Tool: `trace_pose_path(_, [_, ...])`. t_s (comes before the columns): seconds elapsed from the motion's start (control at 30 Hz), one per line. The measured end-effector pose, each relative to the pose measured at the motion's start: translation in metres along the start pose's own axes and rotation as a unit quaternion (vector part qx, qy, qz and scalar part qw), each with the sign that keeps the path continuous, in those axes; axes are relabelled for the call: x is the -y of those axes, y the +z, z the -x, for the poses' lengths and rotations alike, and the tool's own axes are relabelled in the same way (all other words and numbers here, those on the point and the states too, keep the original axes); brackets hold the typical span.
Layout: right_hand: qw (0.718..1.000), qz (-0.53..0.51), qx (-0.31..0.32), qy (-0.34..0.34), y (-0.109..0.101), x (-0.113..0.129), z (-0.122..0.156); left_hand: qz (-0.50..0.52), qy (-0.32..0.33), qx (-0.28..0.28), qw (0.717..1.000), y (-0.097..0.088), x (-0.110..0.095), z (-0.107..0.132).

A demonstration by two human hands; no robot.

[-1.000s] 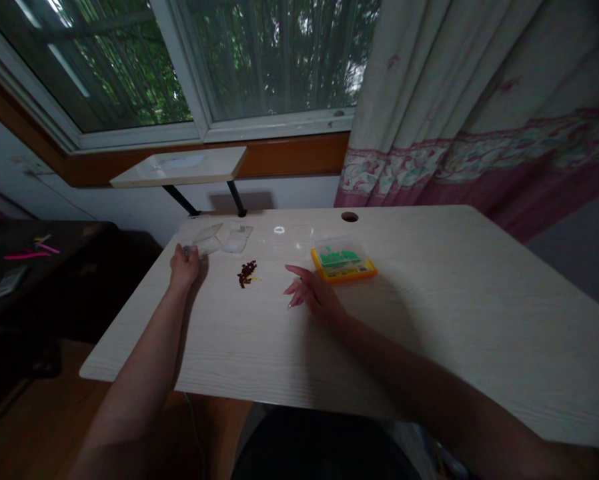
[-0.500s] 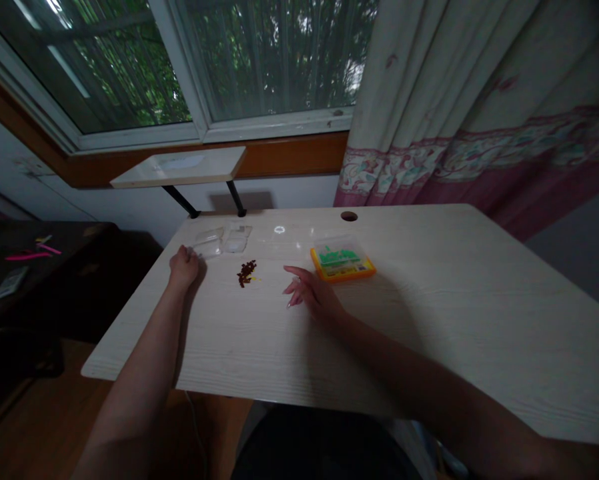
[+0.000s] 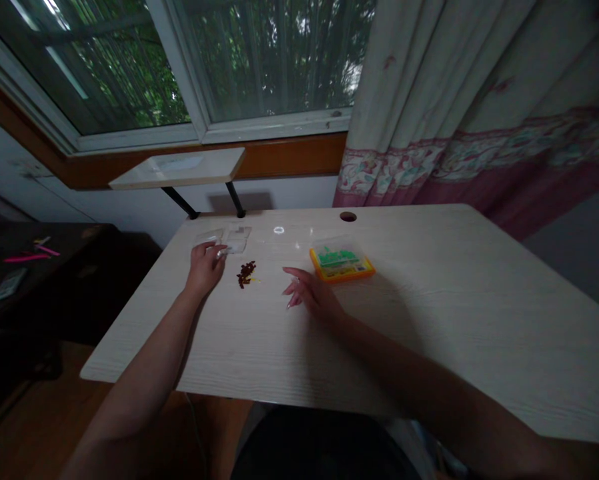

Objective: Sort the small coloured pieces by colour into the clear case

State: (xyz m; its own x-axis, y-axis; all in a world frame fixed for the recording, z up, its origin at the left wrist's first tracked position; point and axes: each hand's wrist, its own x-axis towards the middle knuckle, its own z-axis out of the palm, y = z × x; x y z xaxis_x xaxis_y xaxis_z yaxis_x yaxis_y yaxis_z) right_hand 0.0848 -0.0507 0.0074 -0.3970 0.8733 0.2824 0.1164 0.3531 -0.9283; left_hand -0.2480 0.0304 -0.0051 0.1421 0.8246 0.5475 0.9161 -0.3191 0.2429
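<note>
My left hand (image 3: pixel 207 268) is at the near side of a clear plastic box (image 3: pixel 209 235), its fingers bent and closed on the near right part of the rim. That box lies beside a flat clear piece (image 3: pixel 237 240) that looks like its lid. A small heap of dark brown pieces (image 3: pixel 246 273) with a few yellow bits (image 3: pixel 255 279) sits to the right of this hand. My right hand (image 3: pixel 313 293) hovers or rests over the middle of the table, fingers apart, with nothing visible held. Just beyond it stands a yellow-orange box (image 3: pixel 347 274) with green pieces (image 3: pixel 337 256) under a clear cover.
The pale wooden table (image 3: pixel 429 300) has a cable hole (image 3: pixel 348 217) at its back edge. A small raised shelf (image 3: pixel 179 168) stands at the back left. A curtain (image 3: pixel 429 153) hangs behind on the right. A dark side table (image 3: pixel 39 280) with pink items is at far left.
My left hand has moved right, from the left end of the clear box to its near right side. My right hand and the brown heap have stayed in place.
</note>
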Motion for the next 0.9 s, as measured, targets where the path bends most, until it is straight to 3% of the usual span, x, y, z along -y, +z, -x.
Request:
trace_pose_path(0.23, [1.000, -0.004, 0.003, 0.007, 0.000, 0.001, -0.001, 0.016, -0.052, 0.029, 0.998, 0.009, -0.003, -0.010])
trace_pose_path(0.53, [1.000, 0.002, 0.022, 0.015, -0.001, 0.001, -0.002, -0.005, -0.067, 0.033, 0.997, 0.029, -0.014, -0.047])
trace_pose_path(0.9, [0.998, 0.052, 0.024, -0.023, 0.000, 0.001, -0.001, 0.034, -0.018, 0.065, 0.997, 0.058, -0.046, -0.077])
